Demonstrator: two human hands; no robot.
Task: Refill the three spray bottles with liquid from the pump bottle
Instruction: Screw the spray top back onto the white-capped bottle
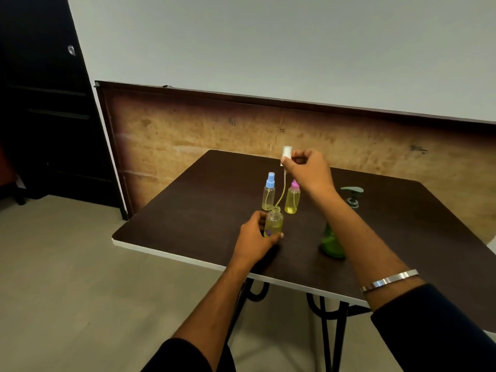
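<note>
1. Head view, and the left hand (255, 234) is wrapped around an uncapped spray bottle (273, 224), gripping it upright on the dark brown table (188, 224) near the front edge, with yellowish liquid low inside.
2. The right hand (308, 170) is up above it, fingers pinching a white spray top (286, 154); its thin tube (283, 189) curves down and the tip sits in the open neck.
3. Just behind stand two more bottles side by side: a blue-capped bottle (269, 193) on the left and a pink-capped bottle (292, 198) on the right, both capped, both holding some yellow liquid.
4. The green pump bottle (332, 241) stands to the right, partly hidden behind the right forearm, pump head (352, 191) showing above the arm.
5. A silver bracelet (389, 280) rings the right wrist.
6. The room: the table has a white edge and black metal legs (327, 331) on a grey tiled floor (67, 264). A worn brown board (188, 130) leans against the pale wall (268, 44) behind, and a dark door (40, 103) fills the left.
</note>
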